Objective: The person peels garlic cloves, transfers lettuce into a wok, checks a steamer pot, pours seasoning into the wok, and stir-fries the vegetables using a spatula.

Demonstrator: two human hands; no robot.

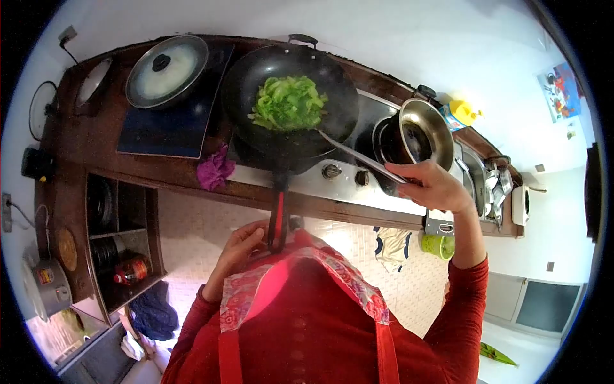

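Observation:
A black wok (246, 77) sits on the left burner of the steel gas stove (313, 182), with chopped green vegetables (289, 104) in its middle. My right hand (435, 185) is closed around the handle end of a metal spatula (358, 155), whose head reaches the right edge of the greens. The wok's black and red handle (279, 214) points toward my body. Just left of the handle's end is my left hand (246, 241), its fingers curled; whether it touches the handle or holds something I cannot make out.
A lidded pan (167, 72) stands on a dark cooktop (163, 134) at left. A purple cloth (217, 168) lies beside the stove. On the right are a steel pot (425, 134), a yellow-capped bottle (460, 113) and a sink (473, 169) with dishes.

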